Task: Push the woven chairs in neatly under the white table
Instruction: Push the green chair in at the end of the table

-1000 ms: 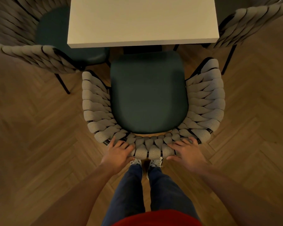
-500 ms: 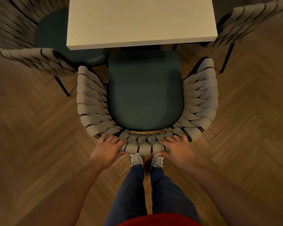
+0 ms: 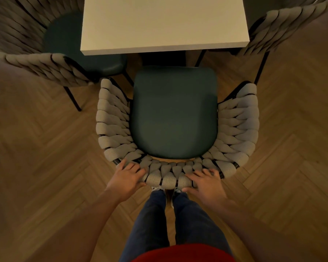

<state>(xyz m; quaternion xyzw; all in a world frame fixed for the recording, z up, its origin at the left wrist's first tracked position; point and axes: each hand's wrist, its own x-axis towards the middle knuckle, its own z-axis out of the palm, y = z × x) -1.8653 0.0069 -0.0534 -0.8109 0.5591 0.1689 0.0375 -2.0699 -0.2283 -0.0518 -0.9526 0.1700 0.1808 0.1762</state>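
The white table (image 3: 164, 23) is the reference landmark. The middle woven chair (image 3: 175, 118) stands on the near side of the table, facing it. The front edge of its dark green seat (image 3: 174, 114) lies just short of the table's near edge; the seat is not under the tabletop.

Left hand (image 3: 126, 178): placed on the top of the curved woven backrest, on the side of the chair farthest from the table, left of centre. The fingers lie spread and nearly straight over the woven bands, not curled round them.

Right hand (image 3: 206, 183): placed on the same backrest rim, right of centre. The fingers lie spread across the bands, thumb against the outer face.

A second woven chair (image 3: 45, 59) stands at the table's left side, its seat partly under the tabletop. A third woven chair (image 3: 284, 23) stands at the table's right side.

All items stand on a herringbone wood floor (image 3: 45, 148).
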